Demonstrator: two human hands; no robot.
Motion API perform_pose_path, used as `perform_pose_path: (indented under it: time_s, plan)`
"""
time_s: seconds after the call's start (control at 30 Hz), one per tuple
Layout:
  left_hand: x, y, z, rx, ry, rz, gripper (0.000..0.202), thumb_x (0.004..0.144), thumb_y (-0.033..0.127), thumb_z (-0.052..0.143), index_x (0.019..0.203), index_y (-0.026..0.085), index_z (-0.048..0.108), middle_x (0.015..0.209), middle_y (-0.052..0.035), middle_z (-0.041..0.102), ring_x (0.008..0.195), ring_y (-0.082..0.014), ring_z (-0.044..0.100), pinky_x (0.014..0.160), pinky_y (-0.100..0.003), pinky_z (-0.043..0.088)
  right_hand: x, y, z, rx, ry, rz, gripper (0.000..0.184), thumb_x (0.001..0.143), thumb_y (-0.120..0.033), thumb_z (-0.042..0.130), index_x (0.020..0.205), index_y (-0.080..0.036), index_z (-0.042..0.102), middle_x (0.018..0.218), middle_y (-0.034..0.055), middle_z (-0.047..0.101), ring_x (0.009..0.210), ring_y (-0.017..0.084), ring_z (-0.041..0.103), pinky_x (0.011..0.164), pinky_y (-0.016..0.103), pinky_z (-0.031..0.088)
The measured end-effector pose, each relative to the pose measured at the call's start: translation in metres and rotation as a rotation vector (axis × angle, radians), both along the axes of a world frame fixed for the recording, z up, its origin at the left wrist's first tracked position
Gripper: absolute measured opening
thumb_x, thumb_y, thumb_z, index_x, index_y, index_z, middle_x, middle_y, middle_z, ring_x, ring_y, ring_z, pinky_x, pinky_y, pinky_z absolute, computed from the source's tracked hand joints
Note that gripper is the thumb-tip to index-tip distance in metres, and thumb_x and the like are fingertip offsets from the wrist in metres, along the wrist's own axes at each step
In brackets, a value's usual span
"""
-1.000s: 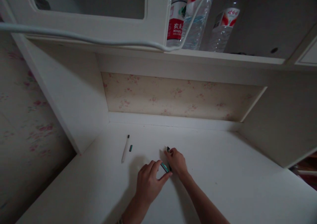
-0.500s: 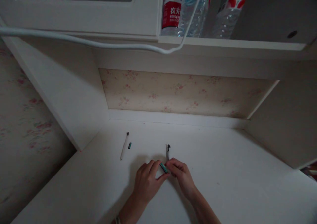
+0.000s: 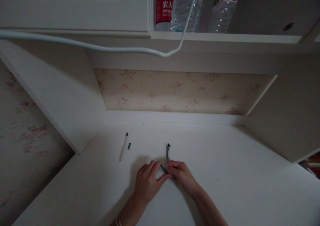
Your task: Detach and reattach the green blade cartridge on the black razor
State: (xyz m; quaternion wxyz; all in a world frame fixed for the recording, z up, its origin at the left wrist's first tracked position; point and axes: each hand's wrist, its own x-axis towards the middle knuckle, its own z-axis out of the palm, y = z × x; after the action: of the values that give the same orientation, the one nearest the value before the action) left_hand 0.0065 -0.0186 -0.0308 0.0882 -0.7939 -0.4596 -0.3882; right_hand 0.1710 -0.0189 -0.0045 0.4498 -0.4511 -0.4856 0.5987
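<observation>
Between my hands, just above or on the white tabletop, is a small green-and-black bar (image 3: 164, 168) that looks like a razor cartridge. My left hand (image 3: 148, 181) pinches it between thumb and fingertips. My right hand (image 3: 182, 176) is closed with its fingertips at the bar's right side; whether it grips the bar or something smaller is hidden. Beyond my right fingers lies a thin black stick with an angled head (image 3: 168, 151), like a razor handle, its near end hidden by the hand. To the left are a white toothbrush (image 3: 123, 147) and a second green-and-black bar (image 3: 129, 146).
The white desk (image 3: 225, 156) is walled by a left side panel (image 3: 72, 93) and a right panel (image 3: 282, 119). Overhead, a shelf (image 3: 225, 37) holds plastic bottles (image 3: 163, 9), and a white cable (image 3: 120, 49) hangs across its front.
The camera view has shifted slightly. My right hand has turned a little and sits closer against the green-and-black bar; my left hand keeps its pinch.
</observation>
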Motion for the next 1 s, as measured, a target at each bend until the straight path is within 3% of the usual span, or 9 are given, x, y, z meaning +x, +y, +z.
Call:
perform_pose_path:
  time_s: [0.3,0.5,0.63,1.0]
  plan:
    - [0.0,-0.001,0.0,-0.08,0.015,-0.117,0.048,0.082,0.053,0.057,0.117,0.021,0.057,0.096,-0.0076,0.068,0.08,-0.02,0.066,0.072,-0.031,0.053,0.008,0.003,-0.006,-0.061,0.085,-0.014,0.019,0.07,-0.033,0.069,0.067,-0.014,0.069,0.053,-0.0042,0.046,0.049,0.008,0.026,0.049,0.025,0.015]
    - [-0.003,-0.001,0.008,-0.189,0.005,-0.28,0.035,0.093,0.036,0.047,0.125,0.021,0.053,0.097,-0.0076,0.066,0.084,-0.0168,0.065,0.072,-0.027,0.053,0.015,0.002,0.003,-0.062,0.07,0.007,0.021,0.067,-0.033,0.069,0.058,-0.015,0.063,0.053,-0.0044,0.043,0.05,0.009,0.025,0.05,0.025,0.017]
    - [-0.003,0.0,0.011,-0.244,-0.041,-0.372,0.026,0.094,0.029,0.045,0.117,0.022,0.057,0.093,-0.0056,0.065,0.081,-0.0147,0.063,0.073,-0.026,0.052,0.016,0.0,0.004,-0.062,0.044,0.036,0.021,0.066,-0.032,0.068,0.056,-0.016,0.061,0.051,-0.0052,0.04,0.051,0.009,0.026,0.051,0.025,0.018]
    - [-0.002,0.0,0.01,-0.248,-0.041,-0.375,0.019,0.094,0.027,0.047,0.106,0.022,0.059,0.088,-0.0041,0.064,0.077,-0.0147,0.063,0.07,-0.026,0.051,0.017,-0.001,0.002,-0.067,0.075,0.059,0.021,0.069,-0.026,0.066,0.054,-0.016,0.055,0.051,-0.0068,0.034,0.051,0.009,0.021,0.05,0.027,0.012]
